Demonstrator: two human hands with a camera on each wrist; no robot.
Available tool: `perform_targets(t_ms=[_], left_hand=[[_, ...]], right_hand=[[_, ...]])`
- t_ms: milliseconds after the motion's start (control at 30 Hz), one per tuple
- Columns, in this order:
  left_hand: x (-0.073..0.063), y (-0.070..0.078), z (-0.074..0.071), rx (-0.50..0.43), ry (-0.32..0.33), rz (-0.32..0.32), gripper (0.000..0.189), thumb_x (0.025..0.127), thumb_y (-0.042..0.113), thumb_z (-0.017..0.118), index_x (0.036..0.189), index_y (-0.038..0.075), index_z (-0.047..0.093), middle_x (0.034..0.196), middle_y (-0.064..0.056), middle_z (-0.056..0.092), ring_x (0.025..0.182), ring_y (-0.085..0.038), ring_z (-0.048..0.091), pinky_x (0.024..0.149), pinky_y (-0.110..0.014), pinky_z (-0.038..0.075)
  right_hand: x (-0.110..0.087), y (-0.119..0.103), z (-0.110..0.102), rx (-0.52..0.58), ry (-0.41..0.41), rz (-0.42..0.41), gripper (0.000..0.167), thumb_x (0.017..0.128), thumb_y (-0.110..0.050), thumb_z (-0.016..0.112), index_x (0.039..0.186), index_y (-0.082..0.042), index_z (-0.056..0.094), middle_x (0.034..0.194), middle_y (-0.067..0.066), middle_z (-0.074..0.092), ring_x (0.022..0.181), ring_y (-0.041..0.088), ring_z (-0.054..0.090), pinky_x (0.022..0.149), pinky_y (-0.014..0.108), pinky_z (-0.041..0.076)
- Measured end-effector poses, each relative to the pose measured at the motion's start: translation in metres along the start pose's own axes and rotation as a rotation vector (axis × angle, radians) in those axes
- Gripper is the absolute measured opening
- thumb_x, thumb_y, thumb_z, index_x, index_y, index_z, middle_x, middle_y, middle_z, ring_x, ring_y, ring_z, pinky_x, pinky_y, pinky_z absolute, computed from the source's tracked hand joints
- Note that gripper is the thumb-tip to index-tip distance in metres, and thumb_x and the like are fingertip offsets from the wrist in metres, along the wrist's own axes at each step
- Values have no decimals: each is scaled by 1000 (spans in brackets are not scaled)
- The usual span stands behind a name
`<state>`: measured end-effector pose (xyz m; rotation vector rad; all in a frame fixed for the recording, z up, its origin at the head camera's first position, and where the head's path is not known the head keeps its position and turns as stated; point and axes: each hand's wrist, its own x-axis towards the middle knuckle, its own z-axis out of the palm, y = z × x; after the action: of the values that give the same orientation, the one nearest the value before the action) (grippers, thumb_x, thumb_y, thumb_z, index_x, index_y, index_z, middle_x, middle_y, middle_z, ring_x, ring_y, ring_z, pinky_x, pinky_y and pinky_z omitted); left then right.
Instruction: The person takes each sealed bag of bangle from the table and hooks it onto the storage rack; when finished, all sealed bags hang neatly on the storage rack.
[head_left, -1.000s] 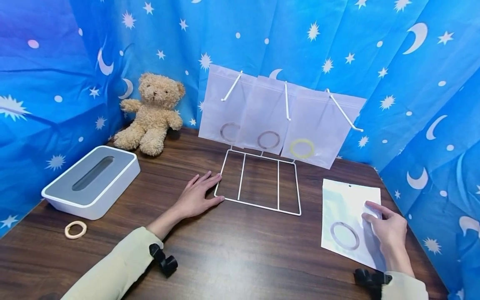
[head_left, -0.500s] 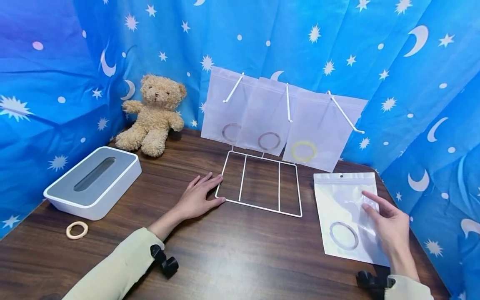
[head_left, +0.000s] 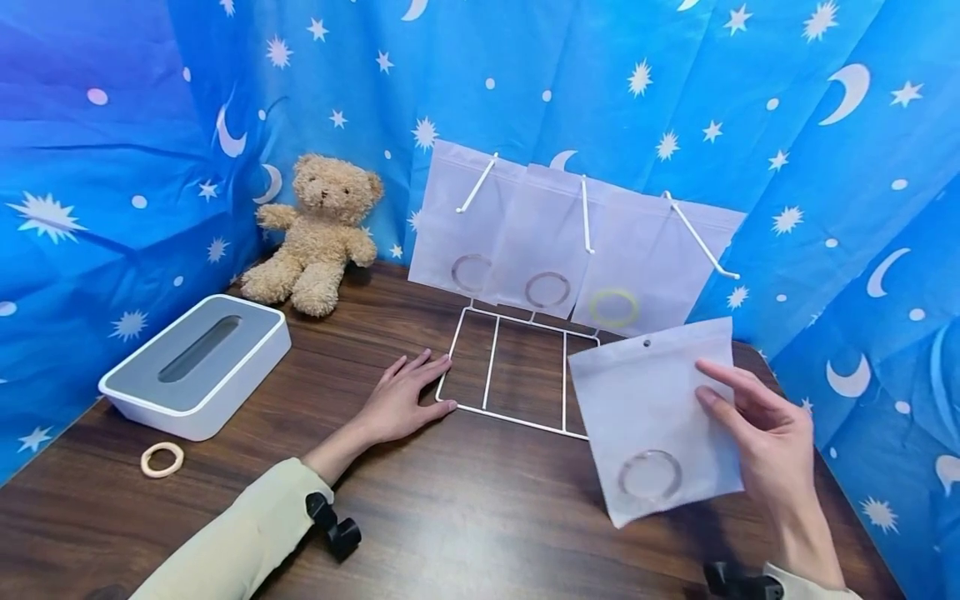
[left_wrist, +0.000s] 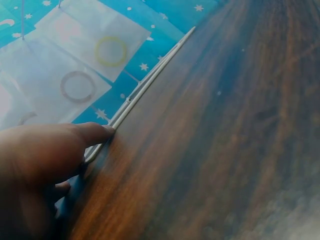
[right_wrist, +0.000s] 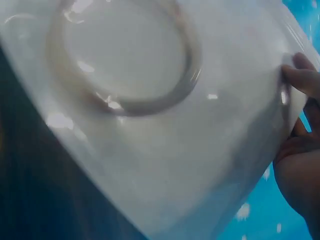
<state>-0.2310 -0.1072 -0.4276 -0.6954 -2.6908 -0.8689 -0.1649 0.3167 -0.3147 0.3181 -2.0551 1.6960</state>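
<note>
My right hand [head_left: 772, 433] pinches the right edge of a white zip bag [head_left: 652, 417] that has a bracelet [head_left: 649, 475] showing through it. The bag is raised off the table, its punched hole at the top. In the right wrist view the bracelet [right_wrist: 170, 102] shows through clear plastic. My left hand [head_left: 401, 400] lies with fingers spread on the table, fingertips and thumb touching the left side of a white wire rack [head_left: 489, 367]. Bags [head_left: 465, 217] hang from the rack's three prongs, each with a ring-shaped bracelet inside, one of them yellow [head_left: 613, 308].
On the left stand a grey-topped white tissue box [head_left: 198, 358] and a teddy bear [head_left: 318, 233]. A pale wooden ring [head_left: 161, 460] lies before the box. A blue curtain [head_left: 600, 75] with stars and moons closes off the back and sides of the wooden table [head_left: 465, 517].
The right hand has lifted the bag from the table and brought it left and up, toward the rack's right front corner. The left hand keeps its place on the rack.
</note>
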Motion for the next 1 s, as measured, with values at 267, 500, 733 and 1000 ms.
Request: perform_targets(t_ms=[267, 500, 733, 1000], left_hand=[[1, 0, 1, 5, 13, 7, 65, 91, 40, 68, 142, 4, 50, 146, -8, 48, 141, -32, 32, 115, -54, 15], [0, -1, 3, 13, 14, 5, 67, 90, 41, 68, 143, 4, 50, 147, -7, 48, 141, -31, 32, 115, -53, 14], [1, -2, 2, 12, 17, 8, 67, 90, 41, 68, 142, 4, 50, 146, -7, 48, 141, -31, 32, 115, -53, 13], [0, -1, 2, 5, 16, 5, 68, 89, 42, 69, 143, 4, 50, 147, -7, 48, 142, -30, 31, 115, -53, 13]], right_hand=[[3, -26, 55, 494, 5, -164, 42, 83, 26, 58, 124, 23, 51, 64, 17, 54, 52, 16, 41, 45, 18, 34], [2, -39, 91, 499, -35, -211, 46, 84, 24, 58, 129, 19, 51, 88, 17, 67, 52, 11, 32, 48, 16, 33], [4, -41, 107, 510, -41, -204, 51, 85, 22, 59, 134, 12, 51, 123, 20, 62, 47, 9, 29, 44, 19, 25], [8, -42, 108, 499, -34, -145, 53, 87, 18, 60, 138, 7, 51, 138, 26, 51, 100, 25, 67, 80, 35, 56]])
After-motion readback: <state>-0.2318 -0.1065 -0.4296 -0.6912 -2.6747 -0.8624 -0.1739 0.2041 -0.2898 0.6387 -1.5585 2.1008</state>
